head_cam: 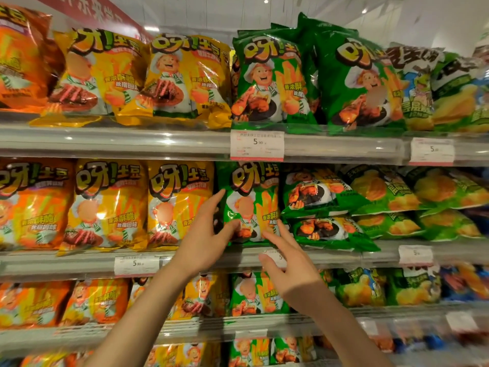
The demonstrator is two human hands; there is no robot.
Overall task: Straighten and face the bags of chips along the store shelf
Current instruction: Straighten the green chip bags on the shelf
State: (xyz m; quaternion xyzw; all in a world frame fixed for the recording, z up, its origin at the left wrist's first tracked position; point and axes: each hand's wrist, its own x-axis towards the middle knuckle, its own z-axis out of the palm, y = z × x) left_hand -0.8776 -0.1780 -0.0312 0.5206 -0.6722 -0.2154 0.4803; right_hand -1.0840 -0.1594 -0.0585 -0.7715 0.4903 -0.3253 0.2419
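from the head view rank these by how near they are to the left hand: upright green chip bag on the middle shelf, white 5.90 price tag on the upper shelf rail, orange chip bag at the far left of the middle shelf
1. Upright green chip bag, middle shelf: the left hand touches its left edge.
2. White 5.90 price tag, upper shelf rail, above and right of the hand.
3. Orange chip bag, far left of the middle shelf, well beyond the yellow bags.

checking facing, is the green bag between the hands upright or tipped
Upright: the green bag stands on the middle shelf, logo at top, front facing out. The left hand and right hand reach it with straight fingers.
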